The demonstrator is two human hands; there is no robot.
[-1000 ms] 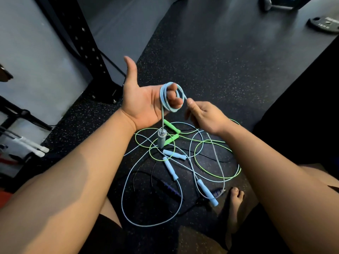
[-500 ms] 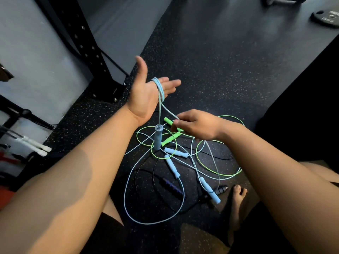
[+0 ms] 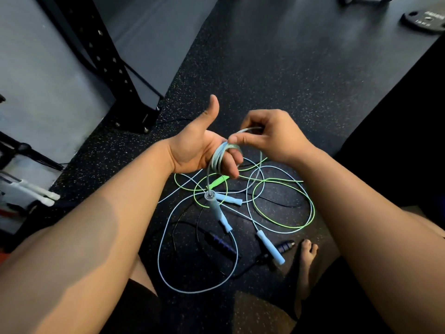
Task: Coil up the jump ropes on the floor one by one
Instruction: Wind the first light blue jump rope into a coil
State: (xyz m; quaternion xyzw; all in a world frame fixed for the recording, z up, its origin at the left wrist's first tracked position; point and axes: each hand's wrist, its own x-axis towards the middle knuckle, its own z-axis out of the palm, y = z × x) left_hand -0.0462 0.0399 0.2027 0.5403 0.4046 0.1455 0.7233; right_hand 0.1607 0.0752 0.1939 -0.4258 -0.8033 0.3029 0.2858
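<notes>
- Up from the floor tangle has come the right hand (image 3: 272, 136). Half a second ago it was low, level with the hanging grey cylindrical handle (image 3: 213, 204), and now it sits well above and to the right of that handle.
- Its thumb and forefinger pinch a strand of the thin grey-blue plastic jump rope (image 3: 220, 155), which arches over in a fresh loop toward the other hand.
- The left hand (image 3: 199, 150), palm up and thumb pointing straight up, is directly above the grey handle. Its fingers, straight in the earlier frame, now curl through several turns of the grey-blue jump rope wound round them, so the hand grips the coil.
- From the coil one strand drops to the grey handle, which dangles tilted above the floor. The rest of this rope trails down to the right of the handle into the tangle.
- Just above and right of the grey handle lies the neon-green cord jump rope (image 3: 218, 183) — its loops spread far to the handle's right.
- Pale-blue foam-handled ropes (image 3: 269, 247) lie below and to the right of the grey handle, one big loop sweeping beneath it.
- A black rope with dark ribbed grips (image 3: 219, 242) lies directly below the grey handle.
- A bare foot (image 3: 307, 261) rests lower right of the handle, near one dark grip.
- All of this lies on speckled black rubber flooring (image 3: 265, 80).
- Far upper left of the handle stands a black perforated steel rack post (image 3: 108, 61). Far upper right lies a round black weight plate (image 3: 426, 20).
</notes>
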